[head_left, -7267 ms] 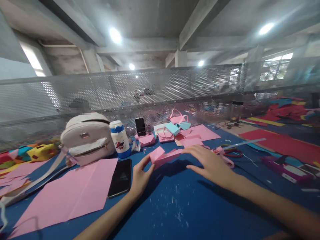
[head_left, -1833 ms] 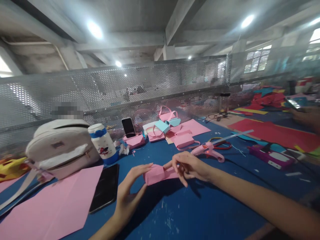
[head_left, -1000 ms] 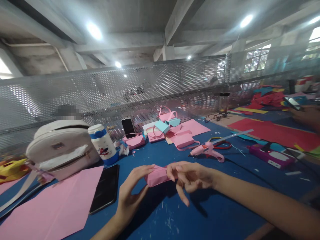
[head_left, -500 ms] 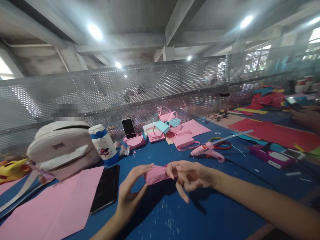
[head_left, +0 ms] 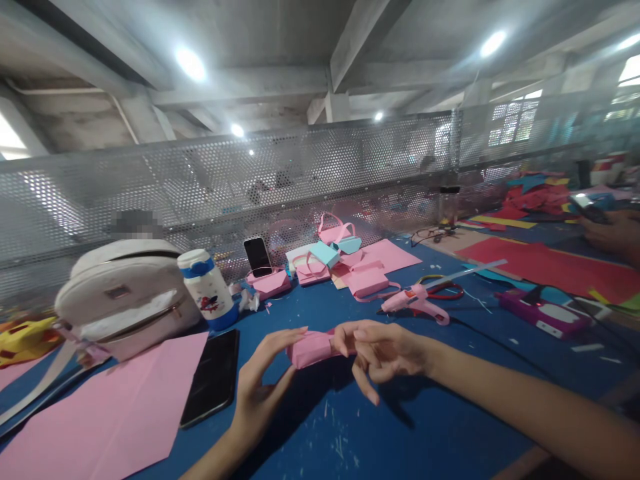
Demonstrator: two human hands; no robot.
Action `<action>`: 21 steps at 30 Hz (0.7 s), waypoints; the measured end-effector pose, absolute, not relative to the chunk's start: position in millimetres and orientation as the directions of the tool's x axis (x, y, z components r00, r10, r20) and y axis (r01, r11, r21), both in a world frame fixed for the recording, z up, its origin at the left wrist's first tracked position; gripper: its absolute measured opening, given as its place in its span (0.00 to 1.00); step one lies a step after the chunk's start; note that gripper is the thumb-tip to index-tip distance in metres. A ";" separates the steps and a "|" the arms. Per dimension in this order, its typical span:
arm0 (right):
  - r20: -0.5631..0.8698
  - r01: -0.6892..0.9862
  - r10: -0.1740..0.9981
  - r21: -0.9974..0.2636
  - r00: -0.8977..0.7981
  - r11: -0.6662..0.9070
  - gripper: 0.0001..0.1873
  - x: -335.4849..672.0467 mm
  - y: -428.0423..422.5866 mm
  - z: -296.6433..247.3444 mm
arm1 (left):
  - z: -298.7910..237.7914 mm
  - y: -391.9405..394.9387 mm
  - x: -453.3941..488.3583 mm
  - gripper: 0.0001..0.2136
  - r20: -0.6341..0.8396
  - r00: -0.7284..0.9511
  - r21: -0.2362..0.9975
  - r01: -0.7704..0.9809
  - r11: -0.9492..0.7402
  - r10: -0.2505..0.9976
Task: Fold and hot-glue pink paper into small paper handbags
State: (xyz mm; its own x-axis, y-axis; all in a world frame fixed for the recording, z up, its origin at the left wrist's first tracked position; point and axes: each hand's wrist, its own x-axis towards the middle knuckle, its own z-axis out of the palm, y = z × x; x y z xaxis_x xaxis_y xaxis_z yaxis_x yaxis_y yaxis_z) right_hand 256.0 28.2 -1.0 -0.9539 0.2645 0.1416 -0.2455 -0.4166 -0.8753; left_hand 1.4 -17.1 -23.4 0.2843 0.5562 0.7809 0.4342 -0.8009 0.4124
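A small pink paper box (head_left: 311, 350) is held just above the desk (head_left: 390, 440), near the middle of its near edge. The left hand (head_left: 257, 373) is clamped on the box's left end, thumb below and fingers above; the right hand (head_left: 383, 350) pinches the right end, its other fingers loose, though it hides part of the grip. Squeezing from 2 ends could buckle the thin walls, and letting go early might let a fold spring open. Just beyond the right hand, a pink glue gun (head_left: 415, 302) points its nozzle leftward; if hot, it could burn knuckles that drift toward the desk's far edge. Scissors (head_left: 445, 288) lie behind it. Leftward, a black phone (head_left: 213, 377) lies beside a large pink sheet (head_left: 115, 407), which a careless elbow could crease.
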 end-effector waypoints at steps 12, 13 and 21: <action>0.554 -0.115 0.693 -0.812 -0.461 0.572 0.12 254.1 20.1 3.5 | -25.3 -16.6 1.5 0.12 0.741 0.141 0.538 0.461 -0.706 0.657; 0.627 -0.029 0.669 -0.738 -0.399 0.674 0.10 253.9 19.6 2.0 | -24.9 -17.0 2.1 0.12 0.743 0.141 0.536 0.460 -0.708 0.655; 0.794 0.321 0.486 -0.383 -0.365 0.866 0.07 250.2 14.8 -6.5 | -22.9 -21.8 8.9 0.12 0.759 0.159 0.501 0.476 -0.723 0.631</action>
State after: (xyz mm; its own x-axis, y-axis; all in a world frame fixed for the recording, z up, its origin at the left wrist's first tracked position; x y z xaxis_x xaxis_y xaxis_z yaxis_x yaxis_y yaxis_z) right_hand 250.2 14.8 -6.5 -0.3650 0.4864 0.7938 0.3207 0.8662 -0.3833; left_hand 8.9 -21.8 -22.9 0.1594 0.6314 0.7589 0.4760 -0.7226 0.5012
